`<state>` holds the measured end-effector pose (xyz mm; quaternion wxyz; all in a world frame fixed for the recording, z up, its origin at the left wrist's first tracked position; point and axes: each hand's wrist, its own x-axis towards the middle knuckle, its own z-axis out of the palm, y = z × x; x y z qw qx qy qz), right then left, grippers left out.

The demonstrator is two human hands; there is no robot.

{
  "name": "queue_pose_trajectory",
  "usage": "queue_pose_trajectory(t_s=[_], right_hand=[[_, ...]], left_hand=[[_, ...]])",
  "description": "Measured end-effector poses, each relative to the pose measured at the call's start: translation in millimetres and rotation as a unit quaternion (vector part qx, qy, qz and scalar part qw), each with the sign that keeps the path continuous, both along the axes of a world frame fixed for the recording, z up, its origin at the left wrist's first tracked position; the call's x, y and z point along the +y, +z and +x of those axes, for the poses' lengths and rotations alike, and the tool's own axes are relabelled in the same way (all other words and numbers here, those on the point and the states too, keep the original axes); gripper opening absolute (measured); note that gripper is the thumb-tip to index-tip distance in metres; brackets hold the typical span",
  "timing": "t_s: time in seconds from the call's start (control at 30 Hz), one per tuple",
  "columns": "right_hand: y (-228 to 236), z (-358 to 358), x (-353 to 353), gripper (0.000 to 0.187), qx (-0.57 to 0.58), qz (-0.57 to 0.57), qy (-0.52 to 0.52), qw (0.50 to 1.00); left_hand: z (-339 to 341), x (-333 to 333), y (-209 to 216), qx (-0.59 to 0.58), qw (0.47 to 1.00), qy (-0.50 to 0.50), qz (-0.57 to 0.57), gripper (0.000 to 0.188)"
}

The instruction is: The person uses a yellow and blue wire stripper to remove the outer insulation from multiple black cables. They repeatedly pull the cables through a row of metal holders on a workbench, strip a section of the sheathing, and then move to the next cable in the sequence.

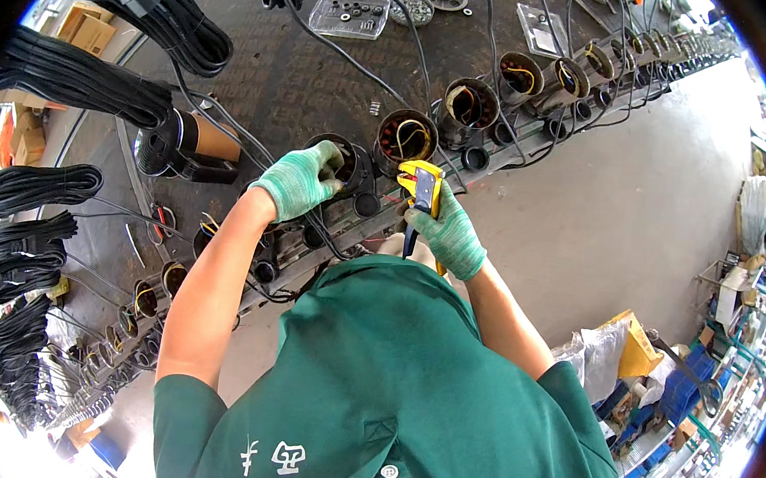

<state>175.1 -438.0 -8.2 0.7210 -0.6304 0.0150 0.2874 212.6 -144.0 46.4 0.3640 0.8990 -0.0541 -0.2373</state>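
Note:
My right hand (453, 234), in a green knit glove, is wrapped round a yellow and grey wire stripper (425, 190) with its jaws pointing away from me. My left hand (299, 183), gloved alike, is at the near motor housing (365, 181), a dark round shell with a short side spout. Its fingers curl in at the housing's open top; what they pinch is too small to make out. Just right of it stands another open housing (407, 139) with a coil and pale and yellow wires inside. A black cable (250, 141) runs past my left hand.
More open housings (470, 110) line a metal rail in both directions. Bundles of black cable (87, 77) hang at the left. A clear parts tray (349, 16), a bowl of small parts (411, 11) and a dark housing with a brown band (214, 140) stand on the bench.

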Motion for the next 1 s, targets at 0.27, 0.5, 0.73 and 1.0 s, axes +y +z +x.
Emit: queue_pose_trajectory(t_s=[0.27,0.5,0.73,1.0], right_hand=[[16.1,-13.1,19.6,0.067,0.005,-0.043,-0.006,0.999],[33.0,-22.8,28.1,0.065,-0.014,-0.07,-0.012,0.997],[35.3,-29.5,20.9,0.066,0.005,-0.126,0.003,0.992],[49.1,9.9,32.3,0.066,-0.008,-0.102,0.094,0.99]], left_hand=[[-6.4,13.1,12.7,-0.078,0.979,-0.117,0.149,0.065],[2.3,-3.4,14.4,-0.003,0.981,-0.125,0.146,0.055],[-9.1,2.6,-11.0,0.002,0.998,-0.044,0.032,0.058],[-42.4,-5.7,-30.8,-0.063,0.963,0.16,-0.207,0.051]])
